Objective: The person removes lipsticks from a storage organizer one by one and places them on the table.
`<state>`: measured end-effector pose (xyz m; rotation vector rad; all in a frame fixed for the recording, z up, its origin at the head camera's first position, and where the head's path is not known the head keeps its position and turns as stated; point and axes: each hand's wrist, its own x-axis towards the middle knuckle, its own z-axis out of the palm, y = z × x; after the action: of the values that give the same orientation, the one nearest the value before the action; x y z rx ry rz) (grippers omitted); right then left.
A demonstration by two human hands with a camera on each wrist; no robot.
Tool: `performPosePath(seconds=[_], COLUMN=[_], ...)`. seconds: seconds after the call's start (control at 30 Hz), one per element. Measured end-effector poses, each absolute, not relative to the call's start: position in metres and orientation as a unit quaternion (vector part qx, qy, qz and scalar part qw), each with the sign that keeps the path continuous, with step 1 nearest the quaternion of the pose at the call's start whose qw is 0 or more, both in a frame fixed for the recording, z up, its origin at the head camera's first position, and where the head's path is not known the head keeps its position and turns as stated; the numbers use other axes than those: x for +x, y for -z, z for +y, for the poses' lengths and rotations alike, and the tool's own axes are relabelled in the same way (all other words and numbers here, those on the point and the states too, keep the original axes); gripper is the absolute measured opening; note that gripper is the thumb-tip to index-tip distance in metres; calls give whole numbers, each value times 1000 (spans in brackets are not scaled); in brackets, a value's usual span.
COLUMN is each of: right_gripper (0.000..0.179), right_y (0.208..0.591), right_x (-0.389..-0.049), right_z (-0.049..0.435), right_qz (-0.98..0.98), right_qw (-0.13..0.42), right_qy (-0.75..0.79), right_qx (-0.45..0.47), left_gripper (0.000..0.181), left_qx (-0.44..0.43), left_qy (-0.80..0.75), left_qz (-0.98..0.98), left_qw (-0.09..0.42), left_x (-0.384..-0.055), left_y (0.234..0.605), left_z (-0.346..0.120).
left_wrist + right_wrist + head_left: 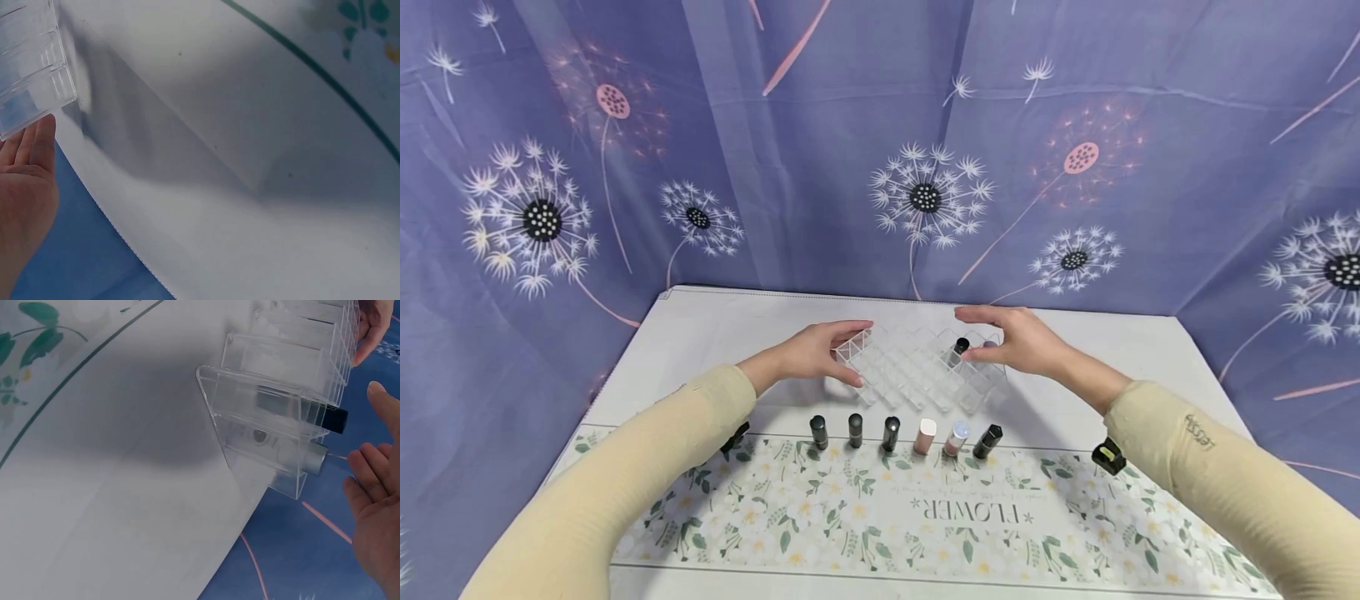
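A clear plastic lipstick organizer [910, 375] with slanted compartments stands on the white table. At its left end my left hand [808, 350] spreads thumb and fingers around the corner, fingertips right at the edge. My right hand [1026, 342] is by the right end, its fingers extended and holding nothing; in the right wrist view they are apart from the organizer. Two tubes sit in the right-end compartments: a black-capped lipstick [334, 419] and a silver-grey capped tube [315, 457].
In front of the organizer, several lipsticks stand in a row, among them a black tube [819, 432], a pink tube [926, 436], a clear-topped tube [957, 437] and another black tube [988, 441]. A floral mat [820, 525] covers the table's near part. A purple dandelion curtain [820, 167] hangs behind.
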<state>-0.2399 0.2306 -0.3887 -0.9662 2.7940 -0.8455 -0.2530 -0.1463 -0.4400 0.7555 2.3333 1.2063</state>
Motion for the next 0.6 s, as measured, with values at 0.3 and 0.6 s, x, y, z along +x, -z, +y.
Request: performPosePath(seconds=[0.3,0.6], right_gripper=[70,65], right_y=[397,404], right_x=[-243,-243], right_z=[227,228], right_qz=[901,902], right_qw=[42,38], right_qy=[298,295], right_qx=[-313,-313], left_gripper=[102,102], left_qx=[269,278], left_qy=[-431,-426], left_qz=[836,837], left_qw=[207,201], left_x=[-254,-254], left_y=[440,440], left_z=[-147,-149])
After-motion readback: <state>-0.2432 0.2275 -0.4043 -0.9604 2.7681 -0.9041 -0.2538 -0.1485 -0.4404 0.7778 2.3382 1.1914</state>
